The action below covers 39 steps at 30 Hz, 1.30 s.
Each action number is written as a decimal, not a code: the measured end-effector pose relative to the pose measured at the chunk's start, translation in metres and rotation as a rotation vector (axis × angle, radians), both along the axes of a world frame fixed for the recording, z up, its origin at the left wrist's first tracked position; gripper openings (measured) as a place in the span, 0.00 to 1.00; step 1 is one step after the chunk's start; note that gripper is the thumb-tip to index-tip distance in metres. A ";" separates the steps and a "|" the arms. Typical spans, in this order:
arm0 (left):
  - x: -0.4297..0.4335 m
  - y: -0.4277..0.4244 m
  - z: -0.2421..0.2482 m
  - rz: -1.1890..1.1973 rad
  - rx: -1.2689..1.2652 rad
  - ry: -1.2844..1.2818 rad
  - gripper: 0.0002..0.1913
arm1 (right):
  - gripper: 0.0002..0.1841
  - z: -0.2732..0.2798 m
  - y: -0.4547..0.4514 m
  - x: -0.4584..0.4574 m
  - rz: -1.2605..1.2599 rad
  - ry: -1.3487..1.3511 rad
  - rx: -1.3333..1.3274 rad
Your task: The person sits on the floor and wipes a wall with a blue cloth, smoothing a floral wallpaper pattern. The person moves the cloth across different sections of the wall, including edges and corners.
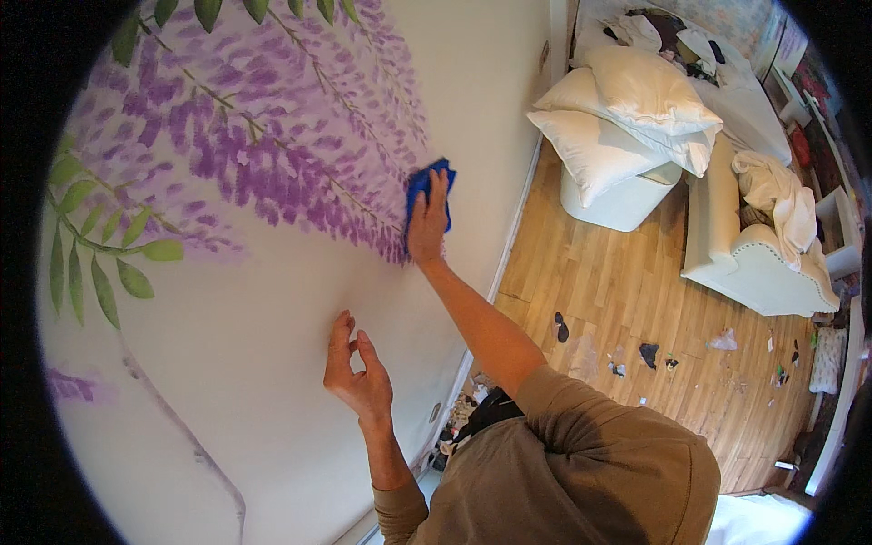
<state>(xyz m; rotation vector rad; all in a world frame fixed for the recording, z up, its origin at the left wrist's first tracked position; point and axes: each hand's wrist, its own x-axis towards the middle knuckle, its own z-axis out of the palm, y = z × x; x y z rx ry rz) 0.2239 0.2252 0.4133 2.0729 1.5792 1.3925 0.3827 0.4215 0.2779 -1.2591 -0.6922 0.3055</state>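
My right hand [428, 228] presses a folded blue cloth [417, 194] flat against a pale wall [286, 306], with the arm stretched out. Beneath and beside the cloth is the lower tip of a painted purple wisteria cluster [293, 163] on the wall. My left hand [361, 375] is lower and to the left, holding nothing, its fingers loosely curled and apart. It is close to the bare part of the wall; whether it touches is not plain.
White pillows [627, 116] are piled on a white stool or box [616, 197]. A cream upholstered armchair [756, 266] bears crumpled fabric. Scraps and a dark shoe-shaped item [561, 327] litter the wooden floor [572, 286]. A bed [749, 116] holds clothes. Debris [453, 432] lies along the baseboard.
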 end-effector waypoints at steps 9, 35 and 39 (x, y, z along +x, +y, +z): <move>0.002 0.004 0.001 0.001 0.036 0.037 0.18 | 0.31 -0.049 -0.021 -0.037 0.031 0.246 -0.161; -0.006 0.012 0.007 -0.017 0.094 0.088 0.15 | 0.31 -0.049 0.032 0.012 -0.014 0.139 -0.158; -0.008 0.012 0.010 -0.014 0.087 0.027 0.15 | 0.31 0.063 0.038 0.030 -0.030 -0.139 0.078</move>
